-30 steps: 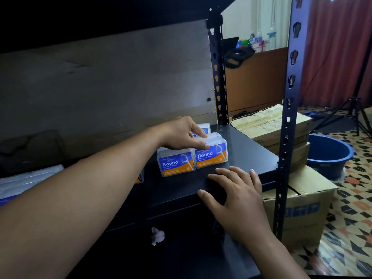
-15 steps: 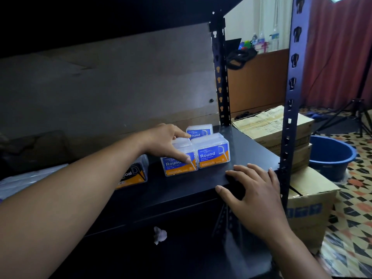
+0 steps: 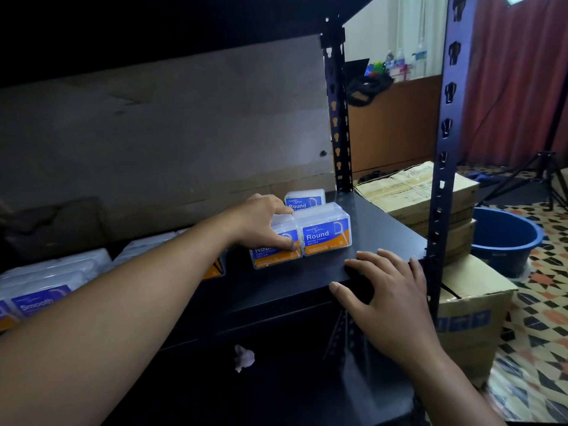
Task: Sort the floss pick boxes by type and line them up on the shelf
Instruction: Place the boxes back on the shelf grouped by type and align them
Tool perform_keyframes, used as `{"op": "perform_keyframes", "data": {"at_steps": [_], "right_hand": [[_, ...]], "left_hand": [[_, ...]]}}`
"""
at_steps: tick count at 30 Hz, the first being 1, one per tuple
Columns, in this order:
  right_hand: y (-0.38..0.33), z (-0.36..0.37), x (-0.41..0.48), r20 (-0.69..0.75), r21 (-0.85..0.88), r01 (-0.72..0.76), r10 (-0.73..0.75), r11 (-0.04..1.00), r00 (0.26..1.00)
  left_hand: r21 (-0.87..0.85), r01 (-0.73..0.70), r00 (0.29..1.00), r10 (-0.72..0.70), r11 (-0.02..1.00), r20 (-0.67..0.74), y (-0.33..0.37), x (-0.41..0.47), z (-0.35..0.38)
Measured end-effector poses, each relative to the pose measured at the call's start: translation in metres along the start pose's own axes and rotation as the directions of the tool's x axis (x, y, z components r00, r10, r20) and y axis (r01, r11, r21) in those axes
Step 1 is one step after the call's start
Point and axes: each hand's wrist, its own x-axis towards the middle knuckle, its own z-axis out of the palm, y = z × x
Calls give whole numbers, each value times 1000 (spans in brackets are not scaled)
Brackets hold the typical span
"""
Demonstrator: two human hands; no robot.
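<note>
One head-worn view looks forward and down onto the shelf (image 3: 307,281). It sits close, at arm's reach.

The clear plastic box with a blue-and-orange label (image 3: 325,232) read "Round Dental Flosser"; the clear box behind it (image 3: 304,198) read "Round". The clear box at far left (image 3: 40,298) seemingly read "Smooth".

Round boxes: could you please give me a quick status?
Left hand gripping front-left Round box. Right hand flat on shelf edge. Nothing blocking.
</note>
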Motion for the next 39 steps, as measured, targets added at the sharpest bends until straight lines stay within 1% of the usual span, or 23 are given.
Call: {"op": "perform_keyframes", "data": {"at_steps": [12,14,17,19,21,23,25,29,31,32,35,39], "right_hand": [[0,1,0,-8,17,0,0,1000,1000],[0,1,0,-6,22,-1,1,1000,1000],[-1,2,0,-7,21,-5,5,1000,1000],[-1,3,1,-13,24,-9,9,1000,1000],[-1,4,1,-18,26,-10,10,1000,1000],[-1,5,2,-20,24,-11,11,1000,1000],[0,6,2,-22,25,-9,9,1000,1000],[0,7,2,-27,35,-3,4,999,1000],[1,6,2,-27,40,1,0,999,1000],[1,6,2,-27,41,3,-2,999,1000],[2,5,2,-19,46,9,-8,999,1000],[2,5,3,-11,46,8,-7,999,1000]], "left_hand": [[-44,-16,1000,16,999,7,4,-5,-10],[-95,-3,1000,2,995,-10,8,-4,-16],[-248,-10,997,-10,969,-78,11,3,-25],[-276,11,991,-47,961,-124,10,15,-27],[-275,46,987,-86,960,-132,7,30,-27],[-288,71,988,-106,955,-109,8,45,-25],[-288,91,992,-111,953,-53,11,59,-22],[-204,140,988,-124,969,88,16,86,-10],[-184,153,987,-141,971,75,19,94,-5],[-203,149,988,-141,968,56,21,95,-5],[-265,91,996,-89,960,18,27,92,-8],[-272,42,997,-25,961,66,31,82,-19]]}}
